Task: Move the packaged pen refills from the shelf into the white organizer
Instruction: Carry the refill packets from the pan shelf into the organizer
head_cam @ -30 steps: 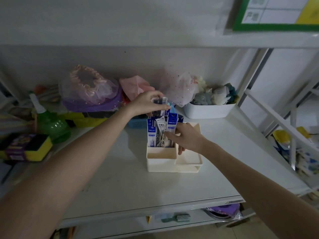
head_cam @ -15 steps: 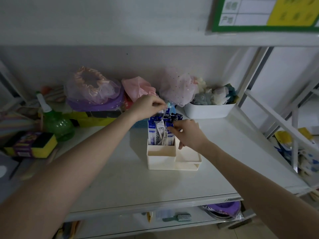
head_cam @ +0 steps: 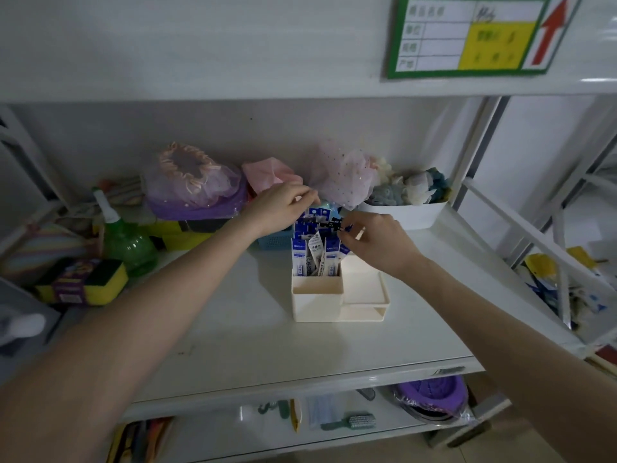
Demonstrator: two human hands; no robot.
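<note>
**Refill packs stand upright, both hands above their top edges**

The blue-and-white plastic packs of pen refills [head_cam: 315, 253] stand on end in the tall far-left compartment of the cream-white plastic organizer [head_cam: 317, 300], which sits mid-way along the white shelf [head_cam: 233, 335]. Their long axis runs nearly vertical, some leaning slightly, with the header cards fanned out above the compartment rim.

The left hand [head_cam: 278, 208] comes in from the left and is curled over the far top of the bundle, fingertips pinched on or just at the uppermost headers; whether it actually grips a pack or only steadies it cannot be told. The right hand [head_cam: 379, 242] comes in from the right, thumb and forefinger closed on something small and dark at the top right edge of the packs, most likely a header corner. Its remaining fingers are loosely curled.

What matters for the coming move, as I judge it, is that the packs lie directly below and between the two hands, so any seating motion goes straight down along their length. The right hand is nearer the near-side packs, the left nearer the far ones. The low open tray section on the organizer's right is empty. A blue perforated plastic basket [head_cam: 275, 240] stands just behind, to the left.
</note>
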